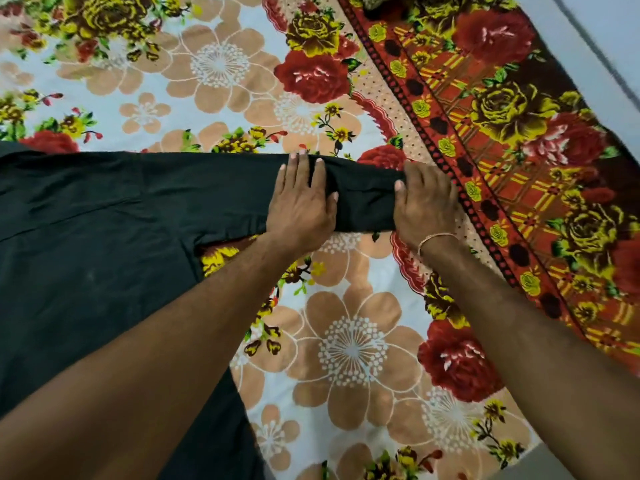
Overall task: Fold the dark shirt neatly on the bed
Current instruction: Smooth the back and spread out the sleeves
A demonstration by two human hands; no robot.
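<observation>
The dark shirt (104, 220) lies spread flat on the flowered bed sheet (349, 348), its body at the left and one sleeve stretched out to the right. My left hand (301, 199) rests flat on the middle of that sleeve, fingers apart, palm down. My right hand (427, 202) is at the sleeve's cuff end, thumb on top of the cloth and fingers curled round its edge. A thin bangle sits on the right wrist. The shirt's left part runs out of frame.
A red and yellow flowered blanket (512, 133) lies along the right side of the bed, running diagonally. Beyond it at the far right is a pale floor or wall strip (606, 36). Open sheet lies in front of and behind the sleeve.
</observation>
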